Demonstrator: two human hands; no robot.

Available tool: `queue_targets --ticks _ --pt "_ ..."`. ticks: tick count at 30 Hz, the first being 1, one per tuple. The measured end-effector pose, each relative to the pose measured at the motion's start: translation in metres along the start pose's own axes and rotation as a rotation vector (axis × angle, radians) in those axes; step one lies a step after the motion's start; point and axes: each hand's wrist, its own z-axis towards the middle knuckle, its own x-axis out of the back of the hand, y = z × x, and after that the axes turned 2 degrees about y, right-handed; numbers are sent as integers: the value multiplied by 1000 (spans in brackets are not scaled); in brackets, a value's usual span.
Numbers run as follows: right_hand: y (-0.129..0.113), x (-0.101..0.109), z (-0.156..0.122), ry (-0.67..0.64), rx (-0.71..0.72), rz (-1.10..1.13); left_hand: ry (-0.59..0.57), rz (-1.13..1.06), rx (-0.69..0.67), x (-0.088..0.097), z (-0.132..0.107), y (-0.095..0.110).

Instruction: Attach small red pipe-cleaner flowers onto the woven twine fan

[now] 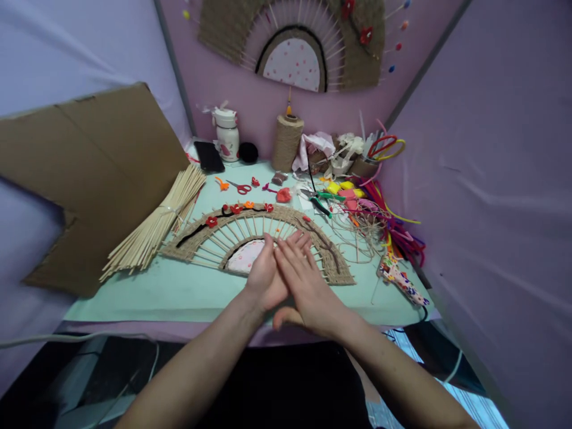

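A large sheet of brown cardboard [102,143] stands at a slant on the left side of the mint-green tabletop [179,300], in front of a pale side cloth [89,36]; a dark phone [209,157] lies near the back left; just beside it a white lidded bottle [227,141] stands upright, with a round black object [248,153] to its right; a cone of twine [287,143] stands further along, beside a crumpled pink cloth [316,145]; red and yellow looped handles [386,143] rise from a holder [364,167] at the back right; on the pink back wall [250,98] hangs a fan-shaped woven piece [223,36], a yellow tassel [289,109] below it; a pale cable [89,336] runs low at the left.
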Motion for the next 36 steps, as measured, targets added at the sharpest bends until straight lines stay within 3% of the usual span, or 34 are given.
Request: queue_targets --ticks 3,7,12,15,17,21,24,27,29,32,34,36 --pt "4 4 -4 -30 109 32 -74 -26 -39 5 0 7" --pt "12 7 2 50 29 15 -183 -44 28 6 3 1" --pt "12 10 4 -26 207 257 -52 -125 -91 6 14 2" --pt "23 12 2 60 109 343 26 -143 -106 5 17 5" --pt "30 11 3 106 33 278 49 -141 -102 2 18 4" --pt "27 2 6 30 -4 62 27 -142 -98 0 20 -2" --pt "16 -2 4 -44 63 36 43 -97 -52 2 21 2" --pt "15 2 1 -93 124 50 23 -98 -89 3 21 10" --pt "20 6 2 -92 75 34 -15 -121 -111 1 21 12" --pt "25 11 7 -51 6 9 -31 -102 -27 -4 23 10" --pt "25 11 9 -61 81 20 -24 -77 22 -6 26 10" --pt "26 11 8 -92 167 29 -36 -88 -11 -6 30 14"
